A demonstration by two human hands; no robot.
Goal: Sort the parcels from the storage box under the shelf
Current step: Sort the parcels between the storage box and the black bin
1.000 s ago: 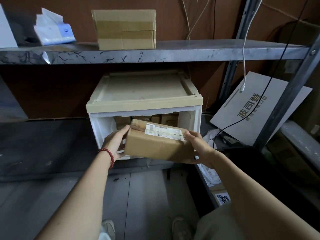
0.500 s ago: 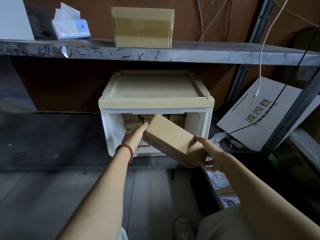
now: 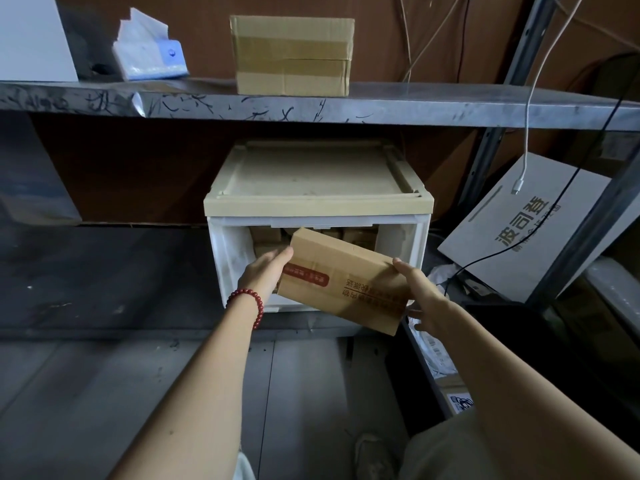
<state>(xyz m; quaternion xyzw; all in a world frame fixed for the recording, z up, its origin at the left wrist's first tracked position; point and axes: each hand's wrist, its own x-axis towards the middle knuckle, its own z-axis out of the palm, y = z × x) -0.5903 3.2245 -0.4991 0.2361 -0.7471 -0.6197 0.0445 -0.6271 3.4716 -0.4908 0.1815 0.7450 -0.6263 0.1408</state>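
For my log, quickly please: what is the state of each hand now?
Left hand: open, straight fingers pressing the left end of the parcel.
Right hand: closed, gripping the parcel's right end.

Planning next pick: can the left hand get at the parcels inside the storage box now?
Probably not: the left hand presses on one end of the held parcel, which tilts across the storage box opening, in front of the parcels inside.
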